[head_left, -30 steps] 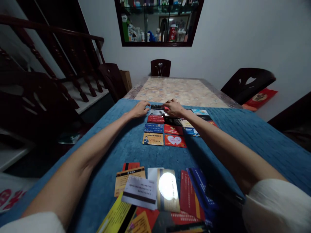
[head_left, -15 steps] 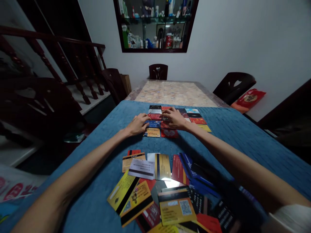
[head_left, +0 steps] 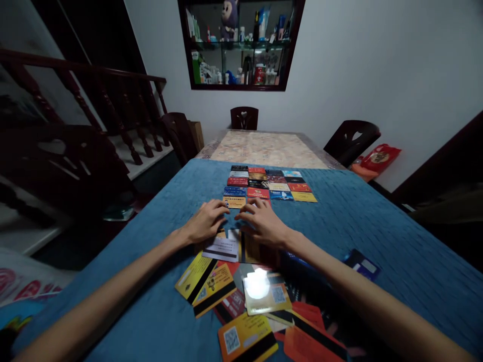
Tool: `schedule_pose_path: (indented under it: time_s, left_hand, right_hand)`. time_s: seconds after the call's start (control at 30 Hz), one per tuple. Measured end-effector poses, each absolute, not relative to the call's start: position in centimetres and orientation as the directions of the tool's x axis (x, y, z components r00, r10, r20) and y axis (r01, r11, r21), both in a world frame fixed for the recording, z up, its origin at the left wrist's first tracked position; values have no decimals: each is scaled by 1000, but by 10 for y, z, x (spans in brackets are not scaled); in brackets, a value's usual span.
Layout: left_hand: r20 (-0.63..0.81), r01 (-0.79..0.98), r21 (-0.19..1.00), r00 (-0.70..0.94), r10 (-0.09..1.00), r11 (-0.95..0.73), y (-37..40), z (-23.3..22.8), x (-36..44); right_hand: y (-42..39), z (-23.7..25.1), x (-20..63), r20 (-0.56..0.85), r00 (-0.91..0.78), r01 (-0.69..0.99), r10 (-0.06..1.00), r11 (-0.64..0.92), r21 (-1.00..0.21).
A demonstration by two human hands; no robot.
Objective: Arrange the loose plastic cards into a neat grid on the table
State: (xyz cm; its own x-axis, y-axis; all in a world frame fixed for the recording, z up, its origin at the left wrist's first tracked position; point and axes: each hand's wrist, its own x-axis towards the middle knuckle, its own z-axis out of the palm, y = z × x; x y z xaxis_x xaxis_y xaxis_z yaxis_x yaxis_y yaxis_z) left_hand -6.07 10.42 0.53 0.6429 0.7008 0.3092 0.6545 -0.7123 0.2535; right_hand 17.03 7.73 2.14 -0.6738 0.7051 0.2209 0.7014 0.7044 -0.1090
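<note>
Hands, left (head_left: 206, 223) and right (head_left: 264, 222), rest open-fingered atop the loose cards (head_left: 241, 281).

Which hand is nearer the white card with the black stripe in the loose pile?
Left. The left hand sits just above the white card, its heel at the card's top edge. The right hand is farther right, over the gold card.

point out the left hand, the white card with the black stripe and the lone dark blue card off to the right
left hand (head_left: 206, 222), head view, back of the hand
white card (head_left: 222, 248), head view, its printed middle
dark blue card (head_left: 361, 264), head view, its centre
</note>
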Motion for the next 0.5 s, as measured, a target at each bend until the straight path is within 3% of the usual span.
schedule_pose_path:
  time_s: [0.2,0.5]
  left_hand:
    - [343,607,318,643,685,-728,83,4,-70]
    - [313,575,278,703,638,-769,73,4,-73]
  right_hand:
    - [44,25,153,152,-681,702,717,697,-145]
    - [30,19,145,72,-697,703,713,700,-130]
